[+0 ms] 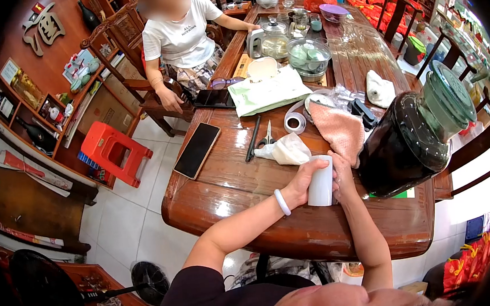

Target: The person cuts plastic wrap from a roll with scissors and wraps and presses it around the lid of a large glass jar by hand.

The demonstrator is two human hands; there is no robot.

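Note:
Both hands are around a smooth white cylinder point(320, 184) above the near end of the table. My left hand point(300, 184), with a pale bangle on its wrist, grips the left side with its thumb near the top. My right hand point(343, 174) closes on the other side, its fingers partly hidden. Just beyond the hands lie a crumpled white tissue point(291, 149) and a pink cloth point(338, 125). Scissors point(267, 137), a black pen point(253, 138) and a roll of white tape point(295, 122) lie close by.
A large dark glass jar point(405, 146) stands right of my hands. A phone point(197, 151) lies on the left of the wooden table point(226, 206). Farther off are a green-white packet point(263, 97), a glass kettle point(275, 41) and a seated person point(181, 31).

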